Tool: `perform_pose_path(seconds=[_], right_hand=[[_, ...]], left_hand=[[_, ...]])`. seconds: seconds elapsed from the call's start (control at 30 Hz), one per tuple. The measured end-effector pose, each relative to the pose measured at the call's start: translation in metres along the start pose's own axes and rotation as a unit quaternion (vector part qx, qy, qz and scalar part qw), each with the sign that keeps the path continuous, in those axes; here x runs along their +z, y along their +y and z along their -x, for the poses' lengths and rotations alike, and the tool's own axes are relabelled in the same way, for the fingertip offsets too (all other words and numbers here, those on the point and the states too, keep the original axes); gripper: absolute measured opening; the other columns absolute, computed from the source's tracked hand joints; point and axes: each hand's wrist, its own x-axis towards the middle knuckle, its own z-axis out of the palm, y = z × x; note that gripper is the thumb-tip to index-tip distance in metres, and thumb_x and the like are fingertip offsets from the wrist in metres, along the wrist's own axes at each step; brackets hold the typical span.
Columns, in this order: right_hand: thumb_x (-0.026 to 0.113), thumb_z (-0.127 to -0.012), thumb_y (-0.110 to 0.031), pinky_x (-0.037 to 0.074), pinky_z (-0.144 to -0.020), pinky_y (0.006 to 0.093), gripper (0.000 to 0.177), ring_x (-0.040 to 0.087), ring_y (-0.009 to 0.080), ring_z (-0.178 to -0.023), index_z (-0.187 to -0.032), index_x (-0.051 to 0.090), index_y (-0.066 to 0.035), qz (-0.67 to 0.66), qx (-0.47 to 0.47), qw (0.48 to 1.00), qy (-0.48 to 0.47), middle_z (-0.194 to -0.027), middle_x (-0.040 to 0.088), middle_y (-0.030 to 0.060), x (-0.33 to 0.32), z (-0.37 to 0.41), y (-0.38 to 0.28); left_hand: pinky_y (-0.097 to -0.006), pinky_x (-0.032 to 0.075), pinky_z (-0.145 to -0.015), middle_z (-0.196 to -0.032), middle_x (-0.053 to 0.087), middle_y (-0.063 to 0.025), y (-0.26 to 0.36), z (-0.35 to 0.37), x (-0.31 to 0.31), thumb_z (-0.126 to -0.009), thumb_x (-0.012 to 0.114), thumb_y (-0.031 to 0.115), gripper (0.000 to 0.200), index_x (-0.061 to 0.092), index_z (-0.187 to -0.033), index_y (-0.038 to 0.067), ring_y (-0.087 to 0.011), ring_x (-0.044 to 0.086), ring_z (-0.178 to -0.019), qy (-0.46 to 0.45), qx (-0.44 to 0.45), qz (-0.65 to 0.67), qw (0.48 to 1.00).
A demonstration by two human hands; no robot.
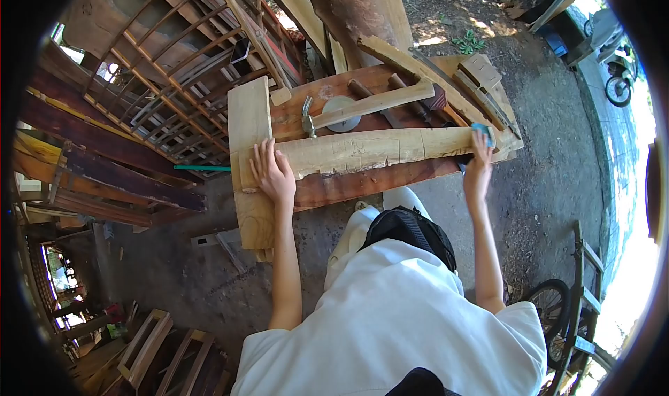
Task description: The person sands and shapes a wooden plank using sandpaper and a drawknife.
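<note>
A long pale wooden board (pixel 369 151) with cracks along its lower edge lies across the reddish-brown workbench (pixel 334 190). My left hand (pixel 273 173) rests on the board's left end, fingers spread and pressing down. Beneath that end is a wider wooden plank (pixel 249 117), set crosswise. At the board's right end, my right hand (pixel 479 162) has its fingers around a small blue-green pad (pixel 482 133), which touches the wood. Whether the pad is sandpaper or a sponge I cannot make out. A claw hammer (pixel 309 117) lies just beyond the board, nearer my left hand.
Behind the board are a round metal disc (pixel 341 114), wooden-handled tools (pixel 366 93) and a hand saw (pixel 488 100). Slatted wooden frames (pixel 174 68) and stacked planks (pixel 90 180) stand at left. A tree trunk (pixel 359 13) rises behind the bench. A bicycle wheel (pixel 550 309) is at lower right.
</note>
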Motion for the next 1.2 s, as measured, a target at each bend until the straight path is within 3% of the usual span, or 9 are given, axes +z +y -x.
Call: perform_pose_path(seconds=[0.3,0.4,0.5,0.63,0.77,0.9,0.97,1.1,1.2], right_hand=[[0.050,-0.074,0.014,0.025,-0.122,0.0496,0.066,0.040,0.0328,-0.142,-0.138,0.055,-0.002,-0.243,-0.252,0.896,-0.275,-0.147,0.051,0.0145,0.032,0.028,-0.121],[0.048,-0.073,0.016,0.028,-0.122,0.0471,0.069,0.040,0.0334,-0.142,-0.137,0.057,-0.007,-0.165,-0.218,0.936,-0.221,-0.145,0.053,0.0132,0.028,0.011,-0.082],[0.045,-0.079,0.016,0.032,-0.119,0.0462,0.065,0.038,0.0357,-0.143,-0.138,0.058,-0.008,-0.080,-0.066,0.991,-0.084,-0.146,0.052,0.0121,0.009,-0.008,-0.030],[0.039,-0.084,0.016,0.024,-0.122,0.0471,0.059,0.040,0.0326,-0.143,-0.136,0.058,-0.004,-0.033,0.024,0.999,0.000,-0.147,0.051,0.0114,-0.008,-0.021,0.021],[0.046,-0.078,0.015,0.024,-0.122,0.0486,0.063,0.040,0.0325,-0.143,-0.136,0.058,-0.006,-0.068,0.011,0.996,-0.053,-0.147,0.052,0.0106,0.020,-0.003,-0.025],[0.053,-0.072,0.012,0.024,-0.123,0.0483,0.065,0.039,0.0313,-0.143,-0.136,0.057,0.000,-0.143,-0.231,0.952,-0.144,-0.147,0.051,0.0141,0.054,0.023,-0.093],[0.054,-0.071,0.012,0.025,-0.122,0.0474,0.064,0.040,0.0307,-0.143,-0.134,0.057,0.002,-0.199,-0.263,0.919,-0.218,-0.145,0.053,0.0152,0.043,0.032,-0.124],[0.055,-0.073,0.013,0.026,-0.122,0.0471,0.063,0.041,0.0300,-0.142,-0.135,0.058,-0.001,-0.155,-0.261,0.930,-0.206,-0.147,0.052,0.0136,0.034,0.017,-0.092],[0.052,-0.076,0.015,0.025,-0.122,0.0473,0.062,0.043,0.0308,-0.141,-0.135,0.059,-0.003,-0.092,-0.122,0.983,-0.098,-0.145,0.054,0.0135,0.016,-0.001,-0.032]], left_hand=[[-0.0524,0.031,-0.113,-0.137,0.059,-0.0090,-0.001,0.000,-0.002,-0.102,0.046,0.021,0.034,0.060,-0.131,0.012,-0.0335,0.049,-0.135,-0.006,0.010,0.006,1.000],[-0.0526,0.031,-0.113,-0.137,0.059,-0.0093,-0.001,0.001,-0.002,-0.101,0.046,0.021,0.034,0.060,-0.131,0.012,-0.0337,0.048,-0.135,-0.013,0.002,0.003,1.000],[-0.0527,0.031,-0.114,-0.137,0.059,-0.0088,0.000,0.001,-0.002,-0.101,0.046,0.020,0.034,0.060,-0.131,0.012,-0.0337,0.048,-0.136,-0.002,0.000,0.014,1.000],[-0.0528,0.031,-0.113,-0.137,0.059,-0.0072,-0.001,0.001,-0.001,-0.101,0.046,0.020,0.034,0.059,-0.131,0.012,-0.0334,0.048,-0.136,-0.001,-0.001,0.010,1.000],[-0.0525,0.031,-0.113,-0.136,0.059,-0.0077,0.002,0.000,-0.001,-0.101,0.046,0.020,0.033,0.060,-0.130,0.012,-0.0333,0.048,-0.135,-0.002,-0.004,0.010,1.000],[-0.0521,0.032,-0.113,-0.135,0.061,-0.0089,0.000,0.001,-0.002,-0.102,0.046,0.021,0.032,0.061,-0.129,0.011,-0.0334,0.050,-0.134,0.004,-0.001,0.004,1.000],[-0.0522,0.032,-0.113,-0.135,0.060,-0.0088,-0.001,0.001,-0.001,-0.102,0.046,0.021,0.033,0.061,-0.129,0.011,-0.0336,0.050,-0.134,0.004,0.003,0.006,1.000],[-0.0524,0.032,-0.113,-0.135,0.060,-0.0085,0.000,0.000,-0.003,-0.102,0.046,0.021,0.033,0.061,-0.129,0.011,-0.0341,0.050,-0.134,0.000,-0.003,0.008,1.000],[-0.0526,0.032,-0.113,-0.135,0.061,-0.0080,0.001,0.000,-0.003,-0.101,0.046,0.020,0.033,0.061,-0.129,0.011,-0.0343,0.050,-0.134,0.001,-0.002,0.009,1.000]])
